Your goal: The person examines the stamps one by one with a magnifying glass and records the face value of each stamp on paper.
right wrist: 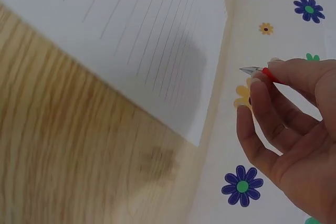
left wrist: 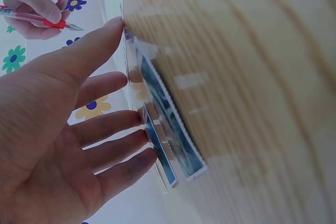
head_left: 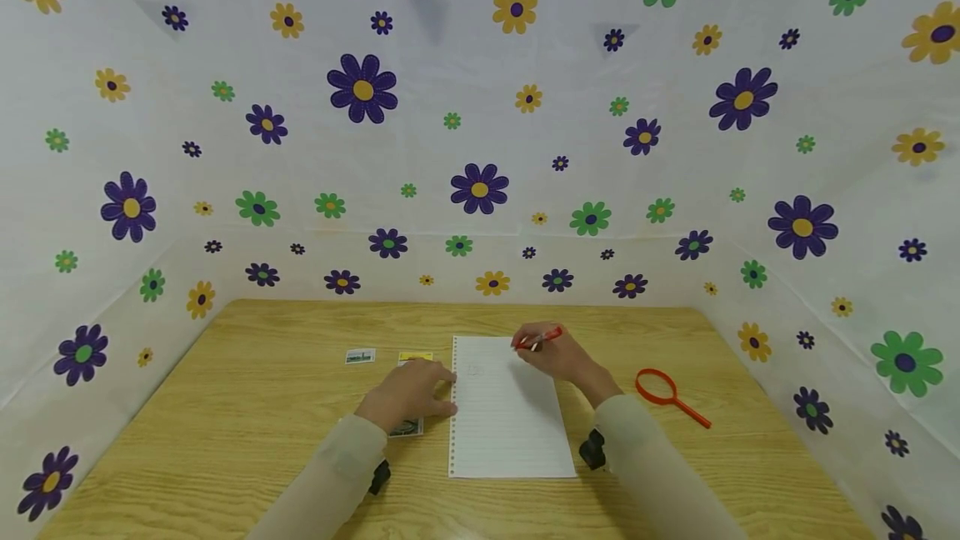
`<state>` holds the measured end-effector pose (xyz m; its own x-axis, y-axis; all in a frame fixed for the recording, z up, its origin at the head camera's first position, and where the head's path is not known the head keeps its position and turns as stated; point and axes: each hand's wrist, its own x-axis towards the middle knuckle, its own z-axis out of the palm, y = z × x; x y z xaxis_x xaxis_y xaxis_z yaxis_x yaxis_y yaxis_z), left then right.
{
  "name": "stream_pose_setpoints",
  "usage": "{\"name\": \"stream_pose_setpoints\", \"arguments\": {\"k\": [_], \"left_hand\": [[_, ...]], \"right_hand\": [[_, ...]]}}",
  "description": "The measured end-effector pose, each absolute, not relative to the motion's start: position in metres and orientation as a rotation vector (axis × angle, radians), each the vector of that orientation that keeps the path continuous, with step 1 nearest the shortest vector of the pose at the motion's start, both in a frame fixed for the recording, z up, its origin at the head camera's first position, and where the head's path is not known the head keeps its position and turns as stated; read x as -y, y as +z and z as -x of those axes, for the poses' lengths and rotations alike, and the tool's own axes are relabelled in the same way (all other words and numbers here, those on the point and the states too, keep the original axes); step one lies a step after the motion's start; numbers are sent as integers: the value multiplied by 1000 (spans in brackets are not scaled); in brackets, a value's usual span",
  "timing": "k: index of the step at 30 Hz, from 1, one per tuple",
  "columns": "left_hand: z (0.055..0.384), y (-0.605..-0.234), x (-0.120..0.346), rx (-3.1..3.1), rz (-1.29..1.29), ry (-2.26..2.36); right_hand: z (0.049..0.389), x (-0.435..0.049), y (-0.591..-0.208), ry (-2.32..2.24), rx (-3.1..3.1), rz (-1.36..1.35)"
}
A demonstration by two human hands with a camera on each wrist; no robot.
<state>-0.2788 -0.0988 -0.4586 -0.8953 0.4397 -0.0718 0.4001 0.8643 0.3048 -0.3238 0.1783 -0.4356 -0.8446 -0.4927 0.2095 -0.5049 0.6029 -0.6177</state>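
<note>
A lined sheet of paper (head_left: pixel 510 423) with punched holes down its left edge lies on the table; faint marks show near its upper left. My right hand (head_left: pixel 553 350) pinches a red pen (head_left: pixel 543 337) over the sheet's upper right part. In the right wrist view the pen tip (right wrist: pixel 251 70) points away from the fingers, apart from the paper. My left hand (head_left: pixel 412 394) reaches the sheet's left edge with thumb and index fingertips, its fingers extended. Beneath and beside that hand lie stamp-like picture cards (left wrist: pixel 168 114), partly hidden by it in the head view.
A red magnifying glass (head_left: pixel 656 387) lies to the right of the sheet. Another small picture card (head_left: pixel 361 356) is on the wooden table (head_left: pixel 262 407) at the left. White cloth walls (head_left: pixel 480 140) with printed flowers enclose the table at the back and sides.
</note>
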Motion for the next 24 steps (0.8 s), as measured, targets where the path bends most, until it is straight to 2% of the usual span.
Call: {"name": "stream_pose_setpoints", "arguments": {"k": [24], "left_hand": [[278,-461,100,-2912,-668,437]], "right_hand": [[317,-227,-435,587,2787,-849]]}}
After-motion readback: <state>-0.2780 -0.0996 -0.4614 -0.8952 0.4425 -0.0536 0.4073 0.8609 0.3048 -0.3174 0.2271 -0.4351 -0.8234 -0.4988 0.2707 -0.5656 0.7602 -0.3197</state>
